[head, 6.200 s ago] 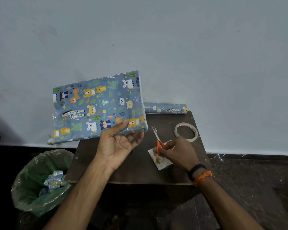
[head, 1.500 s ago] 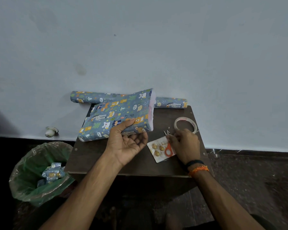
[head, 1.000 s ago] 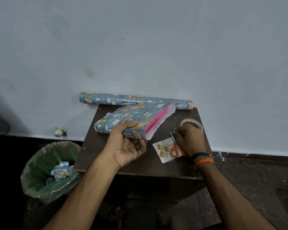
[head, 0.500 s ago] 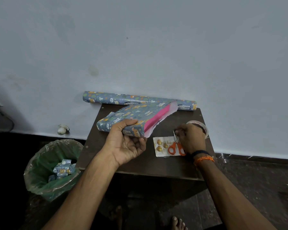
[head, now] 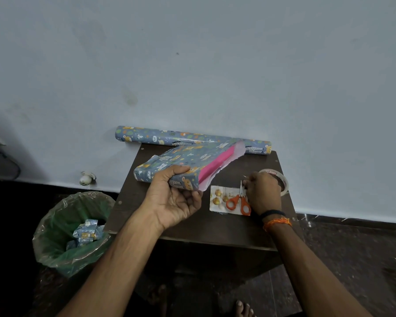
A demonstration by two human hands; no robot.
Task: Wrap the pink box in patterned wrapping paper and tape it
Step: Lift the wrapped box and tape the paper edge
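Observation:
The pink box (head: pixel 217 164) is mostly covered in blue animal-print wrapping paper (head: pixel 183 157); its right end is open, showing the pink side and a loose paper flap. My left hand (head: pixel 173 195) grips the box's near edge, thumb on top and fingers underneath, holding it tilted above the small brown table (head: pixel 192 225). My right hand (head: pixel 262 193) has its curled fingers pinched at the blades of the orange-handled scissors (head: pixel 238 202), which lie on a white card. A tape roll (head: pixel 284 180) is partly hidden behind that hand.
The wrapping paper roll (head: pixel 192 137) lies along the wall at the table's back edge. A green-lined bin (head: pixel 71 229) with paper scraps stands on the floor to the left. The white card (head: pixel 218 199) bears gold ornaments. My bare toes (head: pixel 244 308) show below the table.
My left hand lowered the wrapped box from upright in the air to a low tilt over the table. My right hand laid the scissors down on the card and stays at their blades.

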